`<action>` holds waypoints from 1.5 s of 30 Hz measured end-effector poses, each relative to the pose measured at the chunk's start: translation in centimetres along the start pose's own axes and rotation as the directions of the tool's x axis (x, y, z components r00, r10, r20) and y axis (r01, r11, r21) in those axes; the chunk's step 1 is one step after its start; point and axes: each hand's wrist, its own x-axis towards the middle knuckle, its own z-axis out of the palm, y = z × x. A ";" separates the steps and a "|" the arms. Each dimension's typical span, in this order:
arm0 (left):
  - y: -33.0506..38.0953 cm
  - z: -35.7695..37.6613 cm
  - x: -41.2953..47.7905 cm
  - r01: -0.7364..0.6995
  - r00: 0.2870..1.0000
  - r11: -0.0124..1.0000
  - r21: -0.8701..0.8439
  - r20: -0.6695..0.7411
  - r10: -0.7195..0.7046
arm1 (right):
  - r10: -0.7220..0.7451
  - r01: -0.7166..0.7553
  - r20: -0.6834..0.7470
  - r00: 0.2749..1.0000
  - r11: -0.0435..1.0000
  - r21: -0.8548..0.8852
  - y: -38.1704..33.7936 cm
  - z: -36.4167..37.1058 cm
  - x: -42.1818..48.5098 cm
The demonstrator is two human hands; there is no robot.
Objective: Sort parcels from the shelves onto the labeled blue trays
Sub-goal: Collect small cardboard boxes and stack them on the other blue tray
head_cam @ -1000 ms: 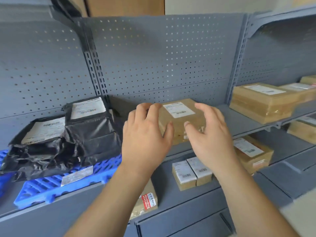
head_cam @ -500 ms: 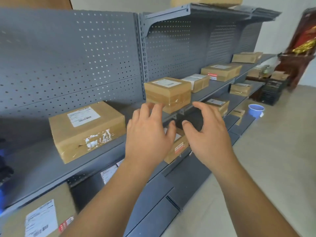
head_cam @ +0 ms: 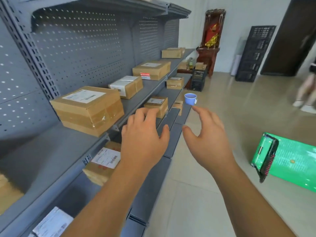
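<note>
Head view: both arms reach forward over the edge of the grey shelving (head_cam: 153, 86), and neither hand has anything in it. The left hand (head_cam: 143, 139) is palm down with fingers spread and loosely bent, released, hovering in front of the shelf edges. The right hand (head_cam: 206, 139) is just beside it at three o'clock, out over the floor, thumb and fingers apart and empty.

The nearest parcel, a large taped carton (head_cam: 89, 108) with a white label on top, sits on the upper shelf at ten o'clock from the left hand, near it but apart. Beyond the carton, toward one o'clock along that shelf, stand a smaller labelled box (head_cam: 127, 86), a box with a red sticker (head_cam: 152, 70) and a far box (head_cam: 172, 53). One shelf down, a small box (head_cam: 157, 105) lies at twelve o'clock from the left hand, partly behind its fingertips; whether they touch cannot be told. Another labelled box (head_cam: 102, 165) lies at seven o'clock, partly behind the left forearm.

A blue cup (head_cam: 190, 99) stands at eleven o'clock from the right hand. A green board (head_cam: 294, 161) lies on the floor at three o'clock.
</note>
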 end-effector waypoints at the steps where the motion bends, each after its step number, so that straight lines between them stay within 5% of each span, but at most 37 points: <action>1: 0.0 0.9 1.3 -0.014 1.000 1.000 -0.013 0.019 0.015 | 0.005 -0.005 -0.020 1.000 0.999 -0.031 0.4 0.1 1.1; 12: 1.0 10.9 12.4 -0.175 0.969 0.972 -0.159 0.147 0.198 | 0.150 -0.208 -0.198 0.968 0.927 -0.312 6.1 1.3 10.0; 22: 7.1 20.5 20.0 -0.272 0.934 0.943 -0.192 0.182 0.306 | 0.245 -0.329 -0.268 0.932 0.881 -0.341 14.5 -0.2 18.1; 34: 16.5 30.9 31.3 -0.219 0.963 0.970 -0.106 0.138 0.233 | 0.169 -0.217 -0.178 0.969 0.930 -0.296 25.5 -4.3 33.5; 45: 11.7 34.9 40.0 -0.096 0.992 0.995 0.012 0.080 0.095 | 0.048 -0.051 -0.028 0.998 0.988 -0.144 26.7 2.6 45.1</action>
